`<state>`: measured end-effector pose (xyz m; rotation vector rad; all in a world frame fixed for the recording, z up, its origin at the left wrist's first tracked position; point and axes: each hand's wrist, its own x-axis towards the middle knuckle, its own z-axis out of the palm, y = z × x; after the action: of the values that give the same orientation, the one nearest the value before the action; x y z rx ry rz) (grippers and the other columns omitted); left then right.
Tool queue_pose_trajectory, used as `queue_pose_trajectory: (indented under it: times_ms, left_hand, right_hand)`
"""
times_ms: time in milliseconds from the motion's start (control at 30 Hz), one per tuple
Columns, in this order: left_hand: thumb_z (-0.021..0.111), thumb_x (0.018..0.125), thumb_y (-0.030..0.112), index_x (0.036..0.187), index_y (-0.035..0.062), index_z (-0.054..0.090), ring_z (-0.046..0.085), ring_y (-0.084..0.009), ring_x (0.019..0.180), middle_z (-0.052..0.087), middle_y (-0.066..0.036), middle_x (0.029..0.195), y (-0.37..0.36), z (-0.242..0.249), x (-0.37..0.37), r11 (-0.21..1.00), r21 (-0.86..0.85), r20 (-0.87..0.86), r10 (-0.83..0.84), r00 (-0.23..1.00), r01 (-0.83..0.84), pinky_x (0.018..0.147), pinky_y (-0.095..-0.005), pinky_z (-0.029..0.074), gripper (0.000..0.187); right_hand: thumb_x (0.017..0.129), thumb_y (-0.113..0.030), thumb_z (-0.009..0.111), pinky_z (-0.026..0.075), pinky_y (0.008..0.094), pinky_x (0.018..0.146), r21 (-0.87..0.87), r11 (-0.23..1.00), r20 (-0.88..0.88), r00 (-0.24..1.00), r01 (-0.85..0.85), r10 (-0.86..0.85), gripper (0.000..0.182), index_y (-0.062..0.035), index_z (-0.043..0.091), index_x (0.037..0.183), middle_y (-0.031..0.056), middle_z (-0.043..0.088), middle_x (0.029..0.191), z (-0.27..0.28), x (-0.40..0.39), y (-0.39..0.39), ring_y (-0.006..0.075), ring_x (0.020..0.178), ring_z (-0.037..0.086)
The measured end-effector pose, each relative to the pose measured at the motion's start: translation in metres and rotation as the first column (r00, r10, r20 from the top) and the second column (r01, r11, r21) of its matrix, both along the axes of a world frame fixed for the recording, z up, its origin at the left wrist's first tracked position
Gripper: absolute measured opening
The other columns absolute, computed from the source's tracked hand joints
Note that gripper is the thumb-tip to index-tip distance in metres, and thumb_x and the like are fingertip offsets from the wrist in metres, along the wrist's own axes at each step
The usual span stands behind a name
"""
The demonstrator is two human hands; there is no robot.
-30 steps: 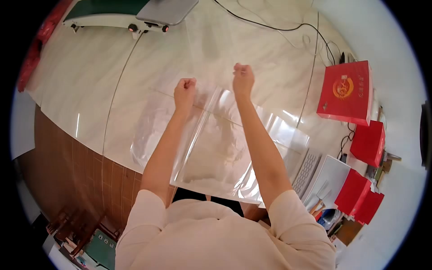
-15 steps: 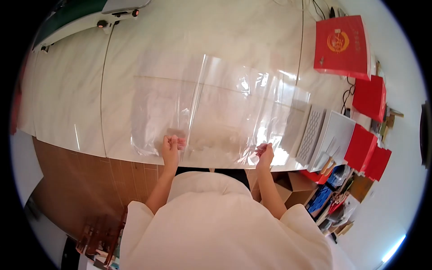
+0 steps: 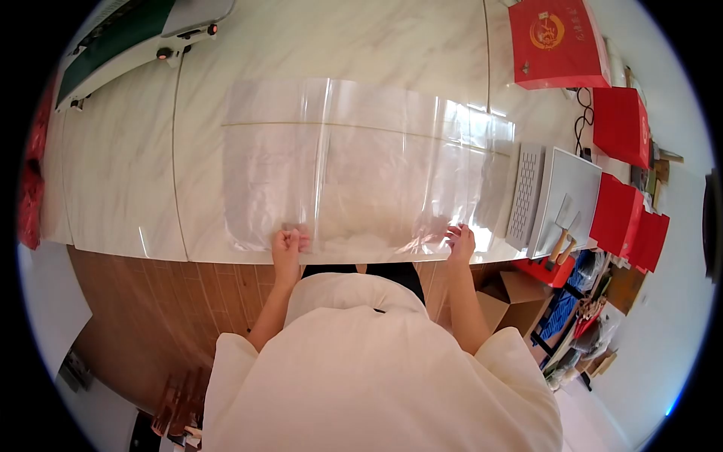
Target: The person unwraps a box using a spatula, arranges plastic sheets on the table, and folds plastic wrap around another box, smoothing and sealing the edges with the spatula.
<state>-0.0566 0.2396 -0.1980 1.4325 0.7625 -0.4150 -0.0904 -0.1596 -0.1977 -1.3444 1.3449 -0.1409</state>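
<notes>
A wide sheet of clear plastic film (image 3: 361,173) lies across the marbled table, glossy and creased, with folds running from front to back. At its near left part, my left hand (image 3: 288,245) has its fingers closed on the film, which shines over the fingertips. My right hand (image 3: 461,242) is at the near right part, its bent fingers pinching the film there. Between the two hands the film's near edge lies close to the table's front edge.
An open laptop (image 3: 529,197) stands right of the film, a wooden-handled tool (image 3: 560,245) by its screen. Red boxes (image 3: 559,44) line the right side. A green-and-white machine (image 3: 124,45) sits at the far left. Cardboard boxes (image 3: 520,294) are below the table's right end.
The film lies flatter and straighter, its right part spread farther right. My right hand has shifted slightly right and away from me. My left hand keeps nearly the same place.
</notes>
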Motion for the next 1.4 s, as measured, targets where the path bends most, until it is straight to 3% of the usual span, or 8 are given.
queue_pose_trajectory:
  times_ms: [233,300,367,433,533,967,1167,1400]
  left_hand:
    - [0.051,0.1,0.024,0.092,0.0041,0.052,0.061,-0.0099,0.07,0.066,-0.005,0.083,0.016,-0.025,-0.006,0.985,0.154,0.05,-0.087,0.995,0.078,0.062,-0.0238,0.049,0.021]
    - [0.052,0.1,0.022,0.092,0.0039,0.052,0.062,-0.0101,0.069,0.066,-0.005,0.082,0.018,-0.022,0.0,0.971,0.209,0.027,-0.127,0.991,0.119,0.06,-0.0233,0.05,0.02]
    - [0.052,0.1,0.022,0.092,0.0038,0.052,0.061,-0.0099,0.069,0.066,-0.005,0.081,0.019,-0.026,0.0,0.974,0.202,0.057,-0.119,0.991,0.105,0.061,-0.0228,0.05,0.02]
    - [0.052,0.1,0.021,0.092,0.0037,0.051,0.061,-0.0098,0.068,0.065,-0.004,0.08,0.023,-0.029,0.002,0.974,0.198,0.086,-0.128,0.988,0.109,0.061,-0.0223,0.05,0.019]
    - [0.052,0.1,0.021,0.093,0.0038,0.05,0.059,-0.0095,0.066,0.061,-0.003,0.075,0.031,-0.028,0.004,0.937,0.329,0.107,-0.159,0.981,0.116,0.06,-0.0226,0.049,0.019]
    - [0.054,0.099,0.021,0.098,0.0029,0.047,0.056,-0.0112,0.067,0.058,-0.005,0.078,0.08,-0.048,0.002,0.886,0.445,0.068,-0.177,0.982,0.129,0.062,-0.0246,0.049,0.02]
    - [0.063,0.093,0.023,0.11,0.0008,0.052,0.056,-0.0131,0.072,0.06,-0.003,0.078,0.04,-0.027,0.029,0.663,0.747,0.251,-0.215,0.944,-0.047,0.066,-0.0277,0.047,0.03]
    - [0.062,0.094,0.028,0.089,0.0023,0.061,0.05,-0.0074,0.061,0.055,0.001,0.07,0.039,-0.02,0.041,0.868,0.476,0.071,-0.202,0.977,0.145,0.056,-0.0235,0.041,0.027]
  right_hand:
    - [0.094,-0.014,0.053,0.05,0.0326,0.07,-0.211,0.945,-0.25,0.948,-0.25,0.195,0.025,0.0001,0.054,0.113,0.0145,0.066,0.101,-0.01,-0.023,0.009,0.023,0.082,0.064]
    - [0.086,-0.004,0.054,0.044,0.0421,0.093,-0.849,0.16,-0.431,0.835,-0.504,0.343,0.036,0.0018,0.052,0.122,0.0184,0.057,0.122,0.029,0.005,0.048,0.0301,0.105,0.057]
    - [0.085,-0.005,0.053,0.031,0.0451,0.108,-0.774,0.328,-0.204,0.703,-0.542,0.681,0.045,-0.0003,0.05,0.129,0.0202,0.045,0.136,0.021,0.032,0.086,0.0366,0.126,0.042]
    - [0.085,-0.014,0.054,0.025,0.0544,0.109,-0.729,-0.053,-0.287,0.235,-0.682,0.929,0.05,-0.0098,0.049,0.135,0.0195,0.037,0.145,0.026,0.076,0.128,0.0386,0.133,0.034]
    - [0.091,-0.035,0.053,0.016,0.0613,0.112,-0.718,-0.306,-0.456,0.091,-0.625,0.885,0.055,-0.0132,0.043,0.141,0.0206,0.032,0.15,0.0,0.111,0.182,0.0426,0.138,0.029]
    - [0.085,-0.067,0.047,0.005,0.0636,0.113,-0.672,0.167,-0.597,0.662,-0.721,0.453,0.093,-0.004,0.025,0.15,0.0289,0.014,0.155,-0.036,0.136,0.081,0.0435,0.145,0.01]
    - [0.078,-0.059,0.063,0.006,0.0626,0.113,-0.624,0.023,-0.517,0.435,-0.781,0.737,0.097,0.0001,0.029,0.147,0.0317,0.013,0.153,-0.005,0.127,0.194,0.0446,0.144,0.008]
    - [0.084,-0.03,0.065,0.019,0.0578,0.112,-0.774,0.103,-0.24,0.439,-0.625,0.866,0.063,-0.0068,0.045,0.139,0.015,0.036,0.149,-0.059,0.104,0.222,0.0366,0.139,0.029]
